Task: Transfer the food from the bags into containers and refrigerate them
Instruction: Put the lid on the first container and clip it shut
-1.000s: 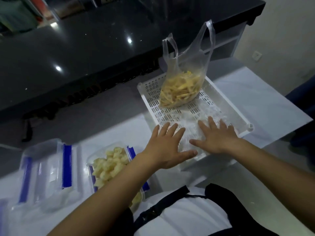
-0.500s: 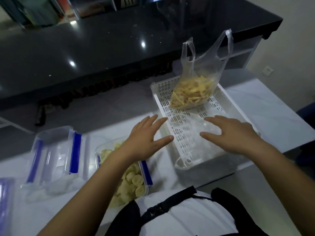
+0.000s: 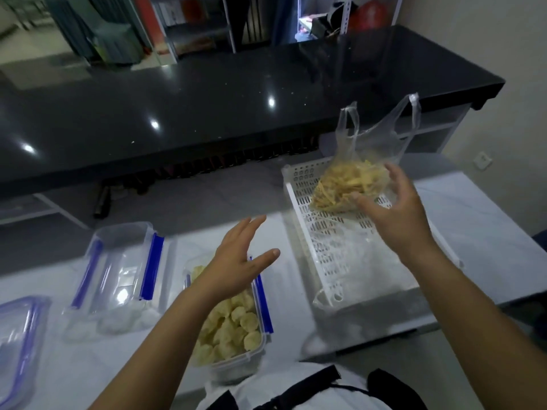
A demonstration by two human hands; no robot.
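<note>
A clear plastic bag [image 3: 352, 184] of yellow food strips sits at the far end of a white perforated tray [image 3: 299, 202]. My right hand [image 3: 393, 208] hovers at the bag's near right side with fingers spread, thumb near the food; contact is unclear. A flattened empty clear bag [image 3: 364, 261] lies in the tray's near half. My left hand [image 3: 236, 264] is open in the air above a clear container [image 3: 236, 327] with blue clips, filled with pale yellow round pieces.
An empty clear container [image 3: 121, 270] with blue clips stands to the left, and a blue-rimmed lid [image 3: 17, 335] lies at the far left. A black glossy counter [image 3: 207, 108] runs behind the white table [image 3: 461, 220]. The table's near edge is by my body.
Both hands lifted off the flattened bag in the tray. My right hand moved forward to the bag of strips; my left hand drifted left over the filled container.
</note>
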